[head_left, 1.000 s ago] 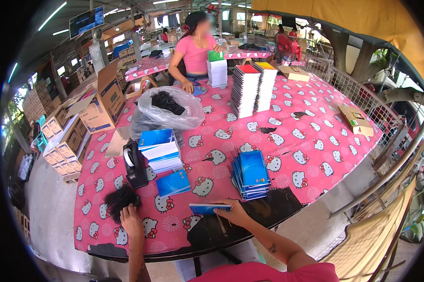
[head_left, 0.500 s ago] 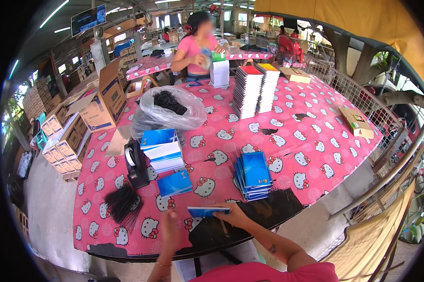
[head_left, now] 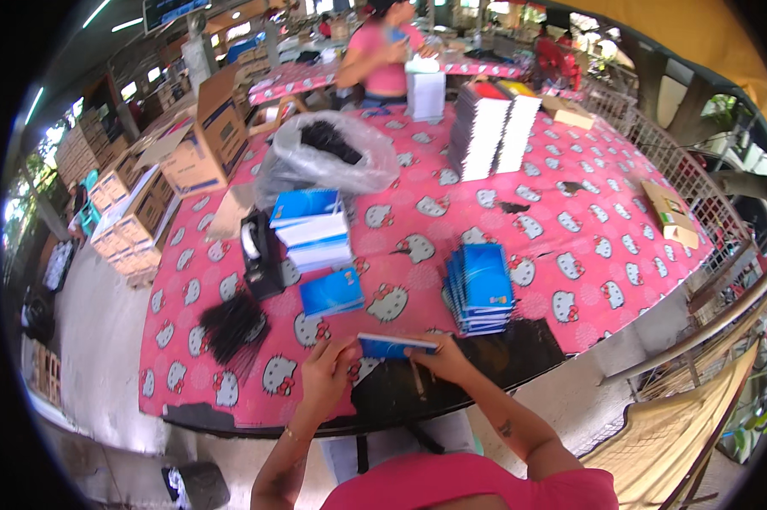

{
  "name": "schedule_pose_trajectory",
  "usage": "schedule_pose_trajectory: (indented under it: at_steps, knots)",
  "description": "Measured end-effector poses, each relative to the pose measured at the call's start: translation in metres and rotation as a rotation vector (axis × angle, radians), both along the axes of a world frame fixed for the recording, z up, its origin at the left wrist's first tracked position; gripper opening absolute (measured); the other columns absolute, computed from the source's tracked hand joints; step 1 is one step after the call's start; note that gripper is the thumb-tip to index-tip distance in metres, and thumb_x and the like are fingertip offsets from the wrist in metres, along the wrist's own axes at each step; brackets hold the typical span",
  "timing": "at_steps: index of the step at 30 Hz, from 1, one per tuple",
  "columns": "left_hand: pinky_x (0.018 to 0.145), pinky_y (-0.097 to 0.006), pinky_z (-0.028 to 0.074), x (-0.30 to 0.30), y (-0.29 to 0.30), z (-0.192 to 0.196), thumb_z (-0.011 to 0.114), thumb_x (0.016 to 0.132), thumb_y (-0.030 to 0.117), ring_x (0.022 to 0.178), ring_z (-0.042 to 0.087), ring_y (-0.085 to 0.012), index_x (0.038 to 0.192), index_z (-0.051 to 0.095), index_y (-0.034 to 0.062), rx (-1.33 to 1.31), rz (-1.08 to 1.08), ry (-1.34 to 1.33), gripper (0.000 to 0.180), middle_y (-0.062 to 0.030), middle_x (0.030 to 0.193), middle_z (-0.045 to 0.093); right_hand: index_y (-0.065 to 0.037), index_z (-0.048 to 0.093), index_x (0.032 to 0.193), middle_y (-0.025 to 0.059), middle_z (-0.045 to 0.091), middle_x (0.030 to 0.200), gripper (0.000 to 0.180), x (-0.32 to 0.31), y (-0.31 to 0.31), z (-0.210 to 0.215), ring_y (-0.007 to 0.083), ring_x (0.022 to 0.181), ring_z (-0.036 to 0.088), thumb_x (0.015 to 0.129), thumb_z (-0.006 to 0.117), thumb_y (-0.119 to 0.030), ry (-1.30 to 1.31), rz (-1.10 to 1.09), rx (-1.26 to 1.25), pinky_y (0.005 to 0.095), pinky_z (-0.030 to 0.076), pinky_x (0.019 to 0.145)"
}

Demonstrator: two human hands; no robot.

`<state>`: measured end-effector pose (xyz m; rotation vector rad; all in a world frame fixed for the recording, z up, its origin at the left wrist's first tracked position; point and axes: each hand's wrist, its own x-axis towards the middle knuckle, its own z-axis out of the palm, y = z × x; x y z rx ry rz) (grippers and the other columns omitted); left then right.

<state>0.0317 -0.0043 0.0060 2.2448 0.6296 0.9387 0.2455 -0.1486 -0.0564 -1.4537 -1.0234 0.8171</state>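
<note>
My right hand (head_left: 443, 359) grips a small blue notebook (head_left: 389, 347) by its right end, tilted with its white page edge up, above the near table edge. My left hand (head_left: 327, 374) is closed in a pinch right beside the notebook's left end. Whatever its fingertips hold is too small to make out. Beyond my hands lie a thin set of blue notebooks (head_left: 332, 291) and, behind it, a taller stack of blue covers and white pages (head_left: 315, 229). A pile of blue spiral notebooks (head_left: 488, 280) sits to the right. Thin black binding coils (head_left: 233, 327) lie in a heap on the left.
A black tape dispenser (head_left: 262, 255) stands beside the stack. Behind it are a clear plastic bag (head_left: 370, 161) with black contents and an open carton (head_left: 217, 140). Tall notebook stacks (head_left: 481, 136) stand farther back, near another person (head_left: 382, 59) across the pink patterned table (head_left: 409, 221).
My left hand has come up and right to the notebook's left end, its fingers now pinched. The right hand still holds the notebook. The whole view has shifted, tilting down.
</note>
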Motion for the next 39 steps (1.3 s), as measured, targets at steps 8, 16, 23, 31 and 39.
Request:
schedule_pose_trajectory:
  at_steps: [8,16,23,31,39]
  knots:
    - [0.063,-0.034,0.049,0.0,0.004,-0.007,0.071,0.088,0.005,0.073,0.063,-0.0249,0.107,0.073,0.0057,0.05,0.021,-0.076,0.019,-0.01,0.085,0.066,-0.005,0.068,0.125,-0.0011,0.068,0.089,0.032,-0.008,0.001,0.016,0.0042,0.079,0.054,0.093,0.067,-0.006,-0.006,0.009,0.029,0.0231,0.046,0.072]
    - [0.065,-0.04,0.05,0.009,0.009,-0.013,0.071,0.087,0.008,0.074,0.064,-0.0291,0.104,0.073,0.0045,0.14,0.003,-0.037,0.018,-0.0115,0.085,0.066,-0.009,0.07,0.12,-0.0022,0.062,0.076,0.027,-0.003,-0.007,0.019,0.0053,0.056,0.053,0.094,0.07,-0.017,0.078,-0.008,-0.103,0.0258,0.043,0.045]
    - [0.06,-0.036,0.05,0.012,0.02,-0.009,0.07,0.085,0.002,0.072,0.064,-0.0273,0.104,0.069,0.0045,0.052,-0.075,-0.039,0.019,-0.0114,0.082,0.065,-0.008,0.069,0.126,-0.0016,0.068,0.087,0.032,0.004,0.001,0.0,0.0045,0.077,0.057,0.094,0.07,-0.012,-0.044,0.072,0.093,0.0237,0.048,0.065]
    - [0.067,-0.043,0.049,0.013,0.032,0.007,0.074,0.085,0.016,0.075,0.064,-0.0312,0.101,0.066,0.0072,0.254,-0.269,0.157,0.019,-0.0103,0.081,0.066,-0.01,0.066,0.13,-0.002,0.067,0.085,0.035,0.001,-0.004,0.002,0.0044,0.073,0.056,0.096,0.068,-0.014,0.006,0.089,-0.022,0.0226,0.046,0.062]
    - [0.072,-0.047,0.049,0.011,0.037,0.007,0.072,0.088,0.026,0.079,0.064,-0.0325,0.108,0.066,0.0098,0.176,-0.339,0.285,0.026,-0.01,0.104,0.064,-0.006,0.067,0.128,-0.0026,0.069,0.099,0.034,-0.014,-0.009,0.022,0.0043,0.087,0.057,0.095,0.069,-0.012,0.012,0.072,0.059,0.0233,0.047,0.076]
